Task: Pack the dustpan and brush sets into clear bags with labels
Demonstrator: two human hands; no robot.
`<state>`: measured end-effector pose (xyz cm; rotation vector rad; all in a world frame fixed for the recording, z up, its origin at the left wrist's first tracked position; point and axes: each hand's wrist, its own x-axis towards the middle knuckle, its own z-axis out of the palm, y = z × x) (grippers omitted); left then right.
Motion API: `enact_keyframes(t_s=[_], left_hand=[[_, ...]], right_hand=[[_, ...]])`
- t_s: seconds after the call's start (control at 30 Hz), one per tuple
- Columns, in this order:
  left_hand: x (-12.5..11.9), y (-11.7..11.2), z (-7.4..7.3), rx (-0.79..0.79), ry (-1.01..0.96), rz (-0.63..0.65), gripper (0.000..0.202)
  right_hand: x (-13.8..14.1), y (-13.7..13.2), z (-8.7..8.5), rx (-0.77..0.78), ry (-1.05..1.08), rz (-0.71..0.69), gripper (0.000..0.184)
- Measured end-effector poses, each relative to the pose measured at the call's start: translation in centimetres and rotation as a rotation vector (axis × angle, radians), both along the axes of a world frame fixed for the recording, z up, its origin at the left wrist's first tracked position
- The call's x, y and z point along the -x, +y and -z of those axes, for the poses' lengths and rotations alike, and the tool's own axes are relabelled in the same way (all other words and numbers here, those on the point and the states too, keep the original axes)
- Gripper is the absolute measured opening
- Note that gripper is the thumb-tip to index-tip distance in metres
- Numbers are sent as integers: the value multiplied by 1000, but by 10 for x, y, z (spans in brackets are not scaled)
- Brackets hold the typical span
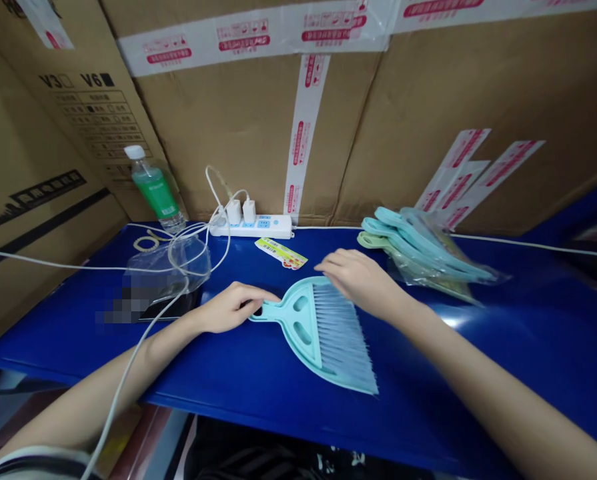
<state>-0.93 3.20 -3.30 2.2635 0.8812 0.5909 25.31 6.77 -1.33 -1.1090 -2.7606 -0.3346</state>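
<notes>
A light turquoise dustpan (pixel 293 340) lies flat on the blue table with a matching hand brush (pixel 345 340) nested in it, its grey-blue bristles fanned to the right. My left hand (pixel 231 308) is closed at the handle end, index finger stretched along the handle and thumb beneath. At the far edge of the set, my right hand (pixel 355 277) is bent over the upper bristle corner with its fingers together; what the fingertips pinch, if anything, is hidden. Just behind lies a small yellow-green and white label card (pixel 281 253).
Bagged turquoise and green brush sets (pixel 423 247) lie at the back right. A white power strip (pixel 273 227) with plugged chargers, looping white cables (pixel 193 250) and a green-labelled bottle (pixel 155 190) stand at the back left. Cardboard boxes (pixel 238 120) wall the table's rear.
</notes>
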Motion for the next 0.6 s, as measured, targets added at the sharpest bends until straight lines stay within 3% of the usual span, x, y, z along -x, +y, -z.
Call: enact_keyframes(t_s=[0.1, 0.23, 0.6], left_hand=[[0, -3, -2, 40, 34, -25, 35], [3, -4, -2, 71, 65, -9, 37], [12, -11, -3, 10, 84, -10, 34]], right_hand=[[13, 27, -7, 120, -45, -68, 25], [28, 47, -7, 145, -68, -78, 25], [39, 32, -4, 65, -66, -48, 22]])
